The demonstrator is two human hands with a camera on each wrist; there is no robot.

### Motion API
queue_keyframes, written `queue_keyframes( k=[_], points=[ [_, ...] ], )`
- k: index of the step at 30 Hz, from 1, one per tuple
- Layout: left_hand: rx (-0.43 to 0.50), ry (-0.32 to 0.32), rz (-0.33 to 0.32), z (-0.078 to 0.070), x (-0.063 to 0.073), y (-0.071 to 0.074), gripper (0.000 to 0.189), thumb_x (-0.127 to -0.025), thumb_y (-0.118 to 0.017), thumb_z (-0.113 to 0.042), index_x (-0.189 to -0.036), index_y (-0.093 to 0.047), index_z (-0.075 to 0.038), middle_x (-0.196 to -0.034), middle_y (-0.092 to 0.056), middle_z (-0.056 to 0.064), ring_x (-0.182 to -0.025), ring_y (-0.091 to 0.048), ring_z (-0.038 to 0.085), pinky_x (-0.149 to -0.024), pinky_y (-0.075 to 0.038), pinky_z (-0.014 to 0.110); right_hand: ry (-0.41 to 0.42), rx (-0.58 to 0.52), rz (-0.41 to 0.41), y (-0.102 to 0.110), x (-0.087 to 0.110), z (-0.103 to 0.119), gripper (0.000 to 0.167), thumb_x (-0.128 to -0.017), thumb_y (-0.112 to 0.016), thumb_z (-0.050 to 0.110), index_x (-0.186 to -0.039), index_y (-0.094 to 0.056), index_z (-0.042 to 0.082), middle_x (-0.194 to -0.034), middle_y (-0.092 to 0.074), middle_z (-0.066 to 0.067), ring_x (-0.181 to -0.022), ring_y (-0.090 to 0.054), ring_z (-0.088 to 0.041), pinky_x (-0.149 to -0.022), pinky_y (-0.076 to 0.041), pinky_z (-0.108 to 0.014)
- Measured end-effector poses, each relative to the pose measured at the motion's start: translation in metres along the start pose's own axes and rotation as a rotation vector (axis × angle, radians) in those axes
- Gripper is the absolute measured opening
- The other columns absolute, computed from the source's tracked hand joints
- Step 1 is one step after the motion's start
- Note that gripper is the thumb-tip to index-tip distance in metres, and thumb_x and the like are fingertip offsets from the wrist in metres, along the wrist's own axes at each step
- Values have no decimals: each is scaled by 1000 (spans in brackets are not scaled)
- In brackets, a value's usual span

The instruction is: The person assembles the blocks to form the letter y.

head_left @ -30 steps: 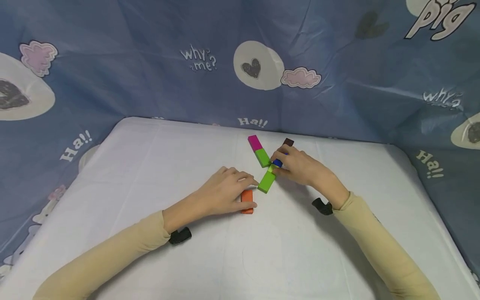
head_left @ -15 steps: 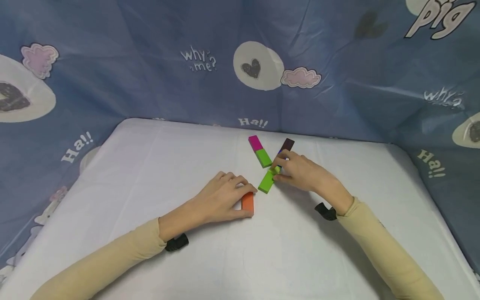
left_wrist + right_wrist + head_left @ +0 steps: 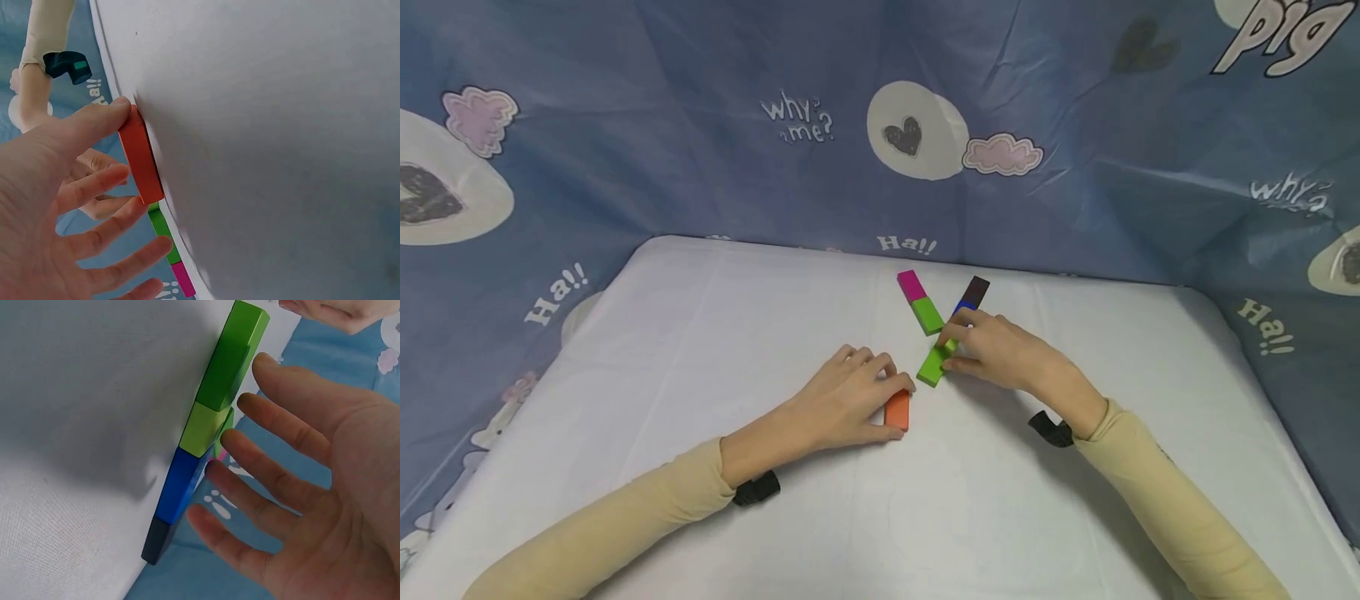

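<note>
My left hand (image 3: pixel 850 400) pinches an orange block (image 3: pixel 142 159) lengthwise, thumb at its near end and a fingertip at its far end. My right hand (image 3: pixel 1000 350) hovers over a slanted row of blocks with gently bent, spread fingers, its thumb beside the near green block (image 3: pixel 231 359). Behind that green block the row continues with a yellow-green block (image 3: pixel 203 428), a blue block (image 3: pixel 178 487) and a dark brown block (image 3: pixel 976 290). In the head view the right fingers partly cover the row's middle.
A second slanted row, a green block (image 3: pixel 928 317) and a magenta block (image 3: pixel 912 285), meets the first row near its middle, forming a V. All lie on a white-covered table (image 3: pixel 737 317). A blue printed curtain (image 3: pixel 715 167) hangs behind its far edge.
My left thumb has moved from across the orange block to its near end, and the block has shifted slightly nearer. My right hand has slid nearer along the row, uncovering the dark brown block.
</note>
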State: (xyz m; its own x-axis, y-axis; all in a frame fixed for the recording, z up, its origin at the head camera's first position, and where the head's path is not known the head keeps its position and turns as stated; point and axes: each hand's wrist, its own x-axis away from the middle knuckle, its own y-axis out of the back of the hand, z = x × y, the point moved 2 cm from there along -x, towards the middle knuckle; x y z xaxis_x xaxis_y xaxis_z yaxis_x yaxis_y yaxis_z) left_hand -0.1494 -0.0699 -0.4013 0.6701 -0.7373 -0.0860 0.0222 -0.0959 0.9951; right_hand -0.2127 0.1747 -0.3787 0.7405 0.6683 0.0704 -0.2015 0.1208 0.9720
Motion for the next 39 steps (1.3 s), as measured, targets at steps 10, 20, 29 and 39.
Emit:
queue_keyframes(
  k=[10, 20, 29, 39],
  points=[
    [43, -39, 1, -6, -5, -2, 52, -91, -79, -64, -131, -66, -33, -120, -70, -3, -105, -65, 21, -97, -52, 41, -5, 40, -14, -3, 1, 2, 37, -96, -83, 29, -128, -75, 12, -129, -71, -13, -102, -71, -25, -85, -62, -43],
    [81, -60, 16, -5, -12, -2, 57, -90, -80, -62, -135, -66, -31, -125, -70, -3, -110, -65, 21, -98, -53, 41, 1, 35, -10, 0, -1, 4, 34, -97, -83, 28, -126, -75, 12, -130, -71, -15, -107, -71, -29, -86, -62, -45],
    [81, -62, 33, -2, -18, 0, 54, -91, -83, -54, -137, -68, -30, -132, -74, -7, -116, -66, 22, -99, -52, 42, -18, 27, 15, 1, -1, 6, 34, -97, -82, 29, -126, -75, 12, -130, -71, -14, -110, -71, -30, -93, -61, -53],
    [81, -78, 21, -4, -18, 1, 45, -94, -84, -44, -135, -71, -32, -131, -77, -7, -113, -67, 23, -97, -53, 42, -19, 28, 19, 1, -1, 6, 35, -97, -82, 29, -127, -74, 11, -131, -70, -14, -111, -70, -31, -93, -61, -52]
  ],
)
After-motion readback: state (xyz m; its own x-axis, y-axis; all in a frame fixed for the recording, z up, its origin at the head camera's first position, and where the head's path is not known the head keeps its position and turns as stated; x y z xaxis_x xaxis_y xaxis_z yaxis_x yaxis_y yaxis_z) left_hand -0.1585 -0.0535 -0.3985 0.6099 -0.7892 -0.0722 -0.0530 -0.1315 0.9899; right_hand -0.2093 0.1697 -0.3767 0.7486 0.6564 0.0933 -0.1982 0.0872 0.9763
